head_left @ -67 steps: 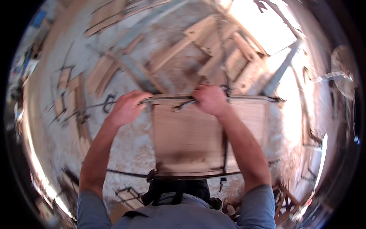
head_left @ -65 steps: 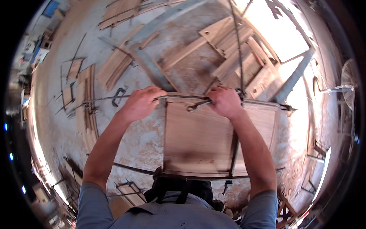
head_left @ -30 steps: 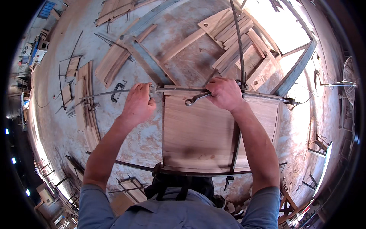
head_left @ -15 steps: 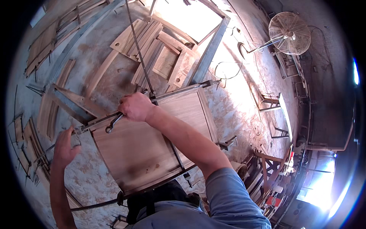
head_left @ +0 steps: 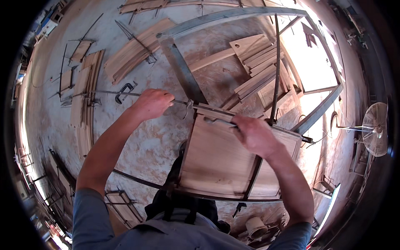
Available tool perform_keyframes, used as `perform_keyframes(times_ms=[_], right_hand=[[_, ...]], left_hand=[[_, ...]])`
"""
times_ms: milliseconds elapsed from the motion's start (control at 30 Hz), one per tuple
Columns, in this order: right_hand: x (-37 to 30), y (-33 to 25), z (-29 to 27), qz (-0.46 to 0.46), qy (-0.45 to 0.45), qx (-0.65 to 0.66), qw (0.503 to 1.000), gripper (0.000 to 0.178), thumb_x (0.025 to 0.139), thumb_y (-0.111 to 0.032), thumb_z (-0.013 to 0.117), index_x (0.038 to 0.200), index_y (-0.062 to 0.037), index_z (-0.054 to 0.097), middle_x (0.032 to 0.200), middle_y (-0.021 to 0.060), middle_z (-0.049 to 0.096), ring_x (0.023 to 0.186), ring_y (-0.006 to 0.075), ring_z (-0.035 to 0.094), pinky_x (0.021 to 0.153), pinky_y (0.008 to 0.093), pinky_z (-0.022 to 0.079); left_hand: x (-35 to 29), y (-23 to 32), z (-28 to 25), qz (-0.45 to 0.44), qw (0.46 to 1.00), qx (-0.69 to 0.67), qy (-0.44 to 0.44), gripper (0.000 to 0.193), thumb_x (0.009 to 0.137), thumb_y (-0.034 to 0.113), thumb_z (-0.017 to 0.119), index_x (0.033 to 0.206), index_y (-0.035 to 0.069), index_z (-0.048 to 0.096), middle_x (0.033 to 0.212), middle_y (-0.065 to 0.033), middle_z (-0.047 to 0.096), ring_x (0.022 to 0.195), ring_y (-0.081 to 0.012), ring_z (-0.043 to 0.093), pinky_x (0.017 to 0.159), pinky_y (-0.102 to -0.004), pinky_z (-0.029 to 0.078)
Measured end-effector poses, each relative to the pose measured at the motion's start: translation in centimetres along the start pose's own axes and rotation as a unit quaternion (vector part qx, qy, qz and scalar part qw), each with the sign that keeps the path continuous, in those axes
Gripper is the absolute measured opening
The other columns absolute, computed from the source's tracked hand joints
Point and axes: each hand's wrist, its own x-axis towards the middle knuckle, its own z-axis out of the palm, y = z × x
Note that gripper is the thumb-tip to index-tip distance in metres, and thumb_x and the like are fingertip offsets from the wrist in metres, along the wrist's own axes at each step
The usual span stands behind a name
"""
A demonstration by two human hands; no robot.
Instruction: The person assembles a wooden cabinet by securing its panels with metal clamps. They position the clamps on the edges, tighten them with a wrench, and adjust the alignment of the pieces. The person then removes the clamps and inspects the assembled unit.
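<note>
A wooden framed panel [head_left: 216,156] lies in front of me, with long bar clamps across it. My right hand [head_left: 256,135] is closed over the panel's far edge, gripping a metal wrench [head_left: 217,121] whose head points left. Beyond the panel's far left corner, my left hand [head_left: 152,103] wraps round the thin bar of a clamp [head_left: 179,101]. That clamp's sliding jaw [head_left: 188,109] sits between the hand and the corner. A dark upright bar [head_left: 276,71] rises from the far edge, right of my right hand.
A grey metal frame [head_left: 233,17] stands beyond the panel. Inside it are stacked wooden pieces [head_left: 260,71]. On the floor lie a C-clamp [head_left: 123,92], a long board stack [head_left: 85,100] and clamped boards [head_left: 135,52]. A fan [head_left: 374,129] stands at right, a bucket [head_left: 255,227] near.
The view has swung left, so the panel appears further right. My left hand, previously open beside the clamp end, is now closed on its bar. The right hand still holds the wrench.
</note>
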Motion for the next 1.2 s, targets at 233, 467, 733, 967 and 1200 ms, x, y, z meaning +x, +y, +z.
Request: perform_keyframes(times_ms=[233,467,733,967,1200], right_hand=[[3.7,-1.5,4.9,-0.056,-0.023,-0.041,0.997,0.01,0.087,-0.015,0.06,0.085,-0.0057,0.057,0.07,0.0151,0.061,0.07,0.0366,0.063,0.061,0.0474,0.05],[4.9,-1.8,4.9,-0.02,0.004,-0.004,1.0,0.012,0.087,-0.016,0.06,0.09,-0.0049,0.06,0.076,0.0173,0.064,0.073,0.0392,0.062,0.063,0.0475,0.05],[3.8,-4.4,8.7,0.243,-0.007,0.364,0.899,0.021,0.093,-0.023,0.056,0.089,-0.0035,0.062,0.062,0.0056,0.054,0.05,0.0134,0.053,0.044,0.0289,0.041],[4.0,-6.7,9.2,0.373,0.013,0.58,0.724,0.021,0.093,-0.024,0.057,0.089,-0.0038,0.063,0.063,-0.0042,0.048,0.047,0.0037,0.041,0.038,0.021,0.032],[3.4,-7.5,12.0,0.35,0.071,0.638,0.682,0.025,0.092,-0.025,0.059,0.09,-0.0006,0.065,0.061,-0.006,0.048,0.047,0.0031,0.038,0.041,0.0231,0.028]], left_hand=[[0.1,0.0,0.0,0.005,1.0,-0.023,0.014,0.015,0.086,0.019,0.062,0.093,0.006,0.063,0.083,-0.0104,0.062,0.083,-0.0314,0.061,0.072,-0.0436,0.048],[0.0,-0.4,0.3,0.019,0.998,-0.04,0.034,0.016,0.085,0.019,0.063,0.092,0.005,0.063,0.081,-0.0106,0.061,0.081,-0.0319,0.061,0.07,-0.0442,0.048],[0.0,-2.1,-1.2,-0.015,0.996,-0.033,-0.077,0.024,0.087,0.028,0.061,0.087,0.004,0.06,0.081,-0.0146,0.063,0.08,-0.0352,0.062,0.069,-0.0459,0.048],[0.3,-1.8,-0.7,-0.02,0.998,-0.007,-0.057,0.029,0.091,0.032,0.058,0.085,0.004,0.059,0.075,-0.0154,0.065,0.075,-0.0378,0.064,0.066,-0.0493,0.049],[0.2,-1.1,-0.7,-0.035,0.998,-0.01,-0.051,0.027,0.089,0.03,0.059,0.082,0.004,0.059,0.075,-0.0162,0.064,0.075,-0.0377,0.063,0.065,-0.049,0.048]])
